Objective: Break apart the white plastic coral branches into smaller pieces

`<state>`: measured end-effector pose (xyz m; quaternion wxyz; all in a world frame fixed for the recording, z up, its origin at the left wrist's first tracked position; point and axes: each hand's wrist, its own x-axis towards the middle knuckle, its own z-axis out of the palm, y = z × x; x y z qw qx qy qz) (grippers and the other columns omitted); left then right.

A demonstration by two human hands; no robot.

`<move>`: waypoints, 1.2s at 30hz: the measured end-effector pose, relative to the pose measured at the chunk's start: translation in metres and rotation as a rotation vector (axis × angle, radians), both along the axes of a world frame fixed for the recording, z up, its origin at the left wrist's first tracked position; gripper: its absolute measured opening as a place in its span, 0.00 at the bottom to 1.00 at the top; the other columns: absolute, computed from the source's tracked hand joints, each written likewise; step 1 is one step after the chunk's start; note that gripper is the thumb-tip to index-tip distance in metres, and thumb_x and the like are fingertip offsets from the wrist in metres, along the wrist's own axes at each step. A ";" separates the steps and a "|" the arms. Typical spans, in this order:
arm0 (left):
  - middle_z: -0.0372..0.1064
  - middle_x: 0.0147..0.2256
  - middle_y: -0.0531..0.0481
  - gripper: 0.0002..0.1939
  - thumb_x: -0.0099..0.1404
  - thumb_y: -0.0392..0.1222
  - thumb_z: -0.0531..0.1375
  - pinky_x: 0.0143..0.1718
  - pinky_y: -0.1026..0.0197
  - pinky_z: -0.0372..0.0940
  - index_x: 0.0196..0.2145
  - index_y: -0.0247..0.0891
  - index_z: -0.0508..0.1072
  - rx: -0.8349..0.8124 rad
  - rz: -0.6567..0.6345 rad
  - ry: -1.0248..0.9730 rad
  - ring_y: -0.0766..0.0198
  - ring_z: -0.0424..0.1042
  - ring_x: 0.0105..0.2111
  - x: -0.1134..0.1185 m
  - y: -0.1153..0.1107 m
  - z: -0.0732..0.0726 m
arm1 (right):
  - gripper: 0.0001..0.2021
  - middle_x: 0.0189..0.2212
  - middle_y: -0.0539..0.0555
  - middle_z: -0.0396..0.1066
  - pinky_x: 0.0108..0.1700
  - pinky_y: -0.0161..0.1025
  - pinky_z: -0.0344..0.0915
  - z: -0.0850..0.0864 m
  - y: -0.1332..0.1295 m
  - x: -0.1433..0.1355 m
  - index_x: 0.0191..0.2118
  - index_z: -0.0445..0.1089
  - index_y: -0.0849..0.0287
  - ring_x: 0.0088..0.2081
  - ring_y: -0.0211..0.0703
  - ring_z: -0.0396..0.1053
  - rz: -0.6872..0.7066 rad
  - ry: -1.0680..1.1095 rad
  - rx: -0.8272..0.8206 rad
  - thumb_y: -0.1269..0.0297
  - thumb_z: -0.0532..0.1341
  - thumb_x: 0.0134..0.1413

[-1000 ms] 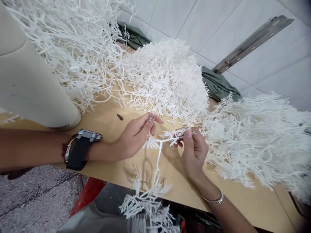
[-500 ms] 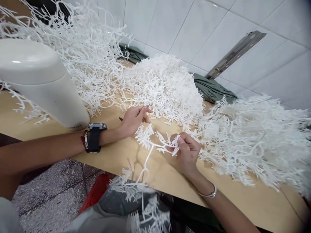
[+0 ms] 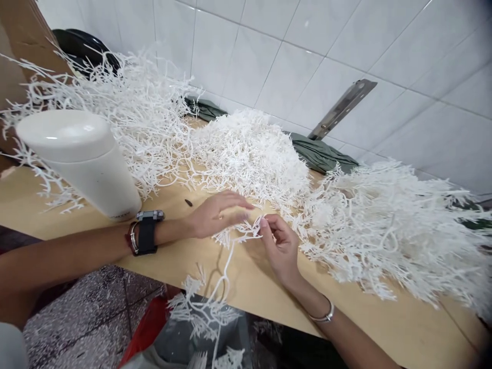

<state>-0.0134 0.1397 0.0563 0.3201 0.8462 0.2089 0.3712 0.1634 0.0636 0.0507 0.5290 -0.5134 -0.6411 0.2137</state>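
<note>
My right hand (image 3: 282, 251) pinches one tip of a white branched plastic sprig (image 3: 226, 264) between thumb and fingers. The sprig's stem runs down over the table's front edge, and its lower branches hang above my lap. Just left of that pinch, my left hand (image 3: 213, 215) reaches over the sprig's upper twigs with fingers stretched out and apart. It seems to hold nothing, though its fingertips are slightly blurred. Behind both hands rises a mound of small white twig pieces (image 3: 253, 159).
Tangled white branches form a left heap (image 3: 142, 118) and a right heap (image 3: 388, 230). A white bottle (image 3: 103, 179) stands by my left forearm. A small dark object (image 3: 188, 203) lies on the brown tabletop (image 3: 277, 302). Green cloth (image 3: 323, 152) and a metal bracket (image 3: 342, 110) are at the tiled wall.
My left hand has moved right and its fingers have straightened. My right hand has shifted left, bringing the sprig's tip close to the left fingers. The camera view has tilted up slightly.
</note>
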 end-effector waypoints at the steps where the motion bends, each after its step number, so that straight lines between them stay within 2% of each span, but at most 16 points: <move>1: 0.73 0.46 0.43 0.23 0.64 0.59 0.55 0.52 0.51 0.61 0.45 0.38 0.73 0.030 -0.067 0.040 0.56 0.69 0.48 0.000 -0.004 0.000 | 0.11 0.17 0.46 0.60 0.21 0.31 0.53 0.000 -0.001 0.000 0.28 0.63 0.59 0.19 0.31 0.55 -0.004 -0.039 0.044 0.59 0.55 0.59; 2: 0.74 0.44 0.42 0.23 0.61 0.59 0.58 0.49 0.51 0.63 0.44 0.37 0.73 0.066 -0.116 0.090 0.55 0.71 0.46 0.000 -0.009 -0.001 | 0.10 0.18 0.46 0.60 0.22 0.31 0.53 0.000 -0.002 0.001 0.29 0.63 0.59 0.19 0.31 0.55 0.006 -0.079 0.074 0.60 0.55 0.60; 4: 0.75 0.38 0.41 0.18 0.63 0.54 0.58 0.41 0.54 0.65 0.40 0.35 0.73 0.128 -0.161 0.186 0.55 0.72 0.39 0.000 -0.019 -0.002 | 0.10 0.18 0.45 0.57 0.21 0.31 0.52 0.001 -0.003 0.003 0.30 0.61 0.59 0.19 0.31 0.53 0.083 -0.133 0.075 0.61 0.53 0.61; 6: 0.74 0.32 0.44 0.14 0.69 0.46 0.52 0.35 0.57 0.64 0.35 0.36 0.73 0.162 -0.171 0.233 0.59 0.72 0.34 0.000 -0.027 -0.003 | 0.13 0.18 0.45 0.55 0.22 0.31 0.51 0.004 -0.004 0.007 0.29 0.59 0.58 0.20 0.31 0.52 0.248 -0.161 -0.011 0.58 0.50 0.63; 8: 0.74 0.32 0.45 0.13 0.70 0.42 0.50 0.34 0.59 0.62 0.34 0.37 0.73 0.190 -0.188 0.246 0.60 0.72 0.32 -0.002 -0.033 -0.006 | 0.17 0.19 0.45 0.53 0.23 0.32 0.51 0.009 -0.003 0.011 0.28 0.57 0.58 0.21 0.31 0.52 0.450 -0.195 -0.157 0.54 0.46 0.64; 10: 0.75 0.34 0.46 0.11 0.69 0.43 0.51 0.33 0.59 0.62 0.36 0.38 0.72 0.279 -0.244 0.246 0.61 0.72 0.32 -0.005 -0.036 -0.010 | 0.18 0.20 0.45 0.51 0.23 0.32 0.48 0.014 -0.003 0.014 0.26 0.55 0.58 0.21 0.30 0.50 0.602 -0.272 -0.299 0.51 0.50 0.61; 12: 0.75 0.31 0.47 0.13 0.70 0.44 0.51 0.31 0.60 0.62 0.34 0.37 0.72 0.394 -0.265 0.294 0.63 0.72 0.29 -0.006 -0.037 -0.015 | 0.18 0.19 0.44 0.50 0.23 0.32 0.46 0.017 -0.004 0.017 0.24 0.54 0.59 0.21 0.29 0.49 0.706 -0.388 -0.391 0.52 0.55 0.58; 14: 0.73 0.25 0.49 0.17 0.70 0.46 0.49 0.27 0.60 0.59 0.29 0.37 0.70 0.466 -0.236 0.381 0.65 0.69 0.23 -0.007 -0.039 -0.019 | 0.19 0.18 0.43 0.47 0.23 0.32 0.45 0.019 -0.004 0.019 0.22 0.53 0.59 0.20 0.29 0.47 0.800 -0.466 -0.465 0.56 0.55 0.60; 16: 0.71 0.22 0.50 0.19 0.71 0.45 0.48 0.24 0.60 0.57 0.26 0.37 0.69 0.487 -0.227 0.468 0.66 0.67 0.20 -0.006 -0.040 -0.019 | 0.20 0.17 0.43 0.43 0.23 0.32 0.43 0.020 -0.004 0.021 0.20 0.53 0.59 0.19 0.28 0.44 0.878 -0.446 -0.535 0.58 0.52 0.62; 18: 0.71 0.22 0.51 0.19 0.71 0.43 0.47 0.22 0.59 0.54 0.26 0.38 0.69 0.485 -0.251 0.515 0.65 0.66 0.20 -0.005 -0.042 -0.017 | 0.21 0.16 0.43 0.42 0.21 0.32 0.40 0.021 -0.002 0.023 0.19 0.52 0.60 0.19 0.27 0.41 0.889 -0.340 -0.588 0.58 0.53 0.62; 20: 0.71 0.22 0.51 0.18 0.71 0.40 0.46 0.20 0.59 0.52 0.27 0.38 0.69 0.469 -0.255 0.519 0.65 0.66 0.19 -0.004 -0.042 -0.013 | 0.23 0.15 0.43 0.42 0.20 0.32 0.38 0.021 0.000 0.024 0.18 0.52 0.60 0.18 0.27 0.40 0.838 -0.202 -0.615 0.56 0.54 0.61; 23: 0.70 0.21 0.51 0.20 0.72 0.36 0.42 0.19 0.60 0.51 0.29 0.36 0.70 0.439 -0.199 0.479 0.66 0.64 0.18 -0.002 -0.040 -0.010 | 0.24 0.14 0.43 0.44 0.18 0.31 0.38 0.019 0.005 0.024 0.16 0.53 0.61 0.17 0.25 0.41 0.753 -0.021 -0.625 0.55 0.54 0.60; 26: 0.68 0.20 0.51 0.25 0.73 0.38 0.38 0.20 0.63 0.52 0.28 0.35 0.70 0.367 -0.156 0.413 0.68 0.63 0.18 -0.001 -0.039 -0.011 | 0.24 0.13 0.43 0.48 0.17 0.29 0.40 0.016 0.007 0.024 0.15 0.54 0.62 0.16 0.24 0.44 0.718 0.075 -0.601 0.56 0.56 0.59; 31: 0.62 0.19 0.54 0.24 0.74 0.43 0.41 0.22 0.65 0.50 0.24 0.35 0.66 0.122 -0.215 0.297 0.71 0.57 0.18 -0.003 -0.040 -0.012 | 0.23 0.13 0.42 0.44 0.17 0.30 0.37 0.023 0.010 0.029 0.15 0.52 0.61 0.16 0.23 0.40 0.774 0.040 -0.603 0.61 0.60 0.56; 36: 0.55 0.17 0.56 0.23 0.73 0.43 0.44 0.22 0.63 0.46 0.21 0.35 0.63 0.036 -0.250 0.340 0.71 0.52 0.17 -0.004 -0.041 -0.006 | 0.21 0.14 0.41 0.42 0.17 0.30 0.37 0.039 0.015 0.043 0.17 0.51 0.60 0.17 0.24 0.39 0.871 -0.123 -0.730 0.65 0.61 0.55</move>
